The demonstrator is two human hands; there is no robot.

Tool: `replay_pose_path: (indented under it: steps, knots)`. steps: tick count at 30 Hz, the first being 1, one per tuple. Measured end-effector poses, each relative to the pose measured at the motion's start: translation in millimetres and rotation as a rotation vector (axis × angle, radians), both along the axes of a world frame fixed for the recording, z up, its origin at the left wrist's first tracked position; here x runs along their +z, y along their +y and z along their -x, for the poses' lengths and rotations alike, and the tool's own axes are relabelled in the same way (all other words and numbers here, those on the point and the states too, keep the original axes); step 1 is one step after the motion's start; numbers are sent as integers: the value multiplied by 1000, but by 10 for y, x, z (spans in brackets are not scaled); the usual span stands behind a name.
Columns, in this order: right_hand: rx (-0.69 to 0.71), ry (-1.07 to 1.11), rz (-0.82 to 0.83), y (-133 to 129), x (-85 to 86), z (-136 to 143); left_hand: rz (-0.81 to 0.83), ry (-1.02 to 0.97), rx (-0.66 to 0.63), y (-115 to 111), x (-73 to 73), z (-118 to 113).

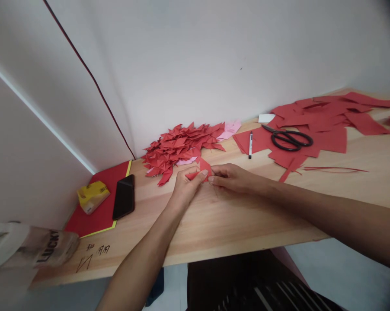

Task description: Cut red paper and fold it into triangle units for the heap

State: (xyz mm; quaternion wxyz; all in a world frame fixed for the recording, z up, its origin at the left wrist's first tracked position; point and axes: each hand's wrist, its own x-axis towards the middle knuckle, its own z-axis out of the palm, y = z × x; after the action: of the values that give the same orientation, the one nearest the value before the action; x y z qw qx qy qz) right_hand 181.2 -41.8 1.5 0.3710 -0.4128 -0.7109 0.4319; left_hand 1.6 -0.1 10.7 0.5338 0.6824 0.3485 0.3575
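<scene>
A small folded piece of red paper (205,166) is held between both hands above the wooden table. My left hand (189,178) pinches its left part, with the thumb on top. On its right side, my right hand (225,177) has thumb and index finger pressed together at the paper's edge. Just behind my hands lies a heap of folded red paper pieces (178,144), with a few pink pieces (230,128) at its edges.
Flat red sheets (331,116) spread at the right, with black scissors (290,140) and a marker (250,144) on them. At the left are a phone (124,197), a yellow packet (93,195) and a clear bottle (52,246). The wooden table (247,220) meets a white wall.
</scene>
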Motion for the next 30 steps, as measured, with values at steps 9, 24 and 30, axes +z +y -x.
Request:
replay_pose_path:
  steps: [9, 24, 30]
  knots:
    - [11, -6, 67, -8, 26, -28, 126, -44, -57, 18, -31, 18]
    - [-24, 150, 156, 43, -25, -31, -80, 5, -47, -11, -31, -25]
    - [-48, 6, 33, 28, 7, -34, -68, 34, -49, -12, 9, -20]
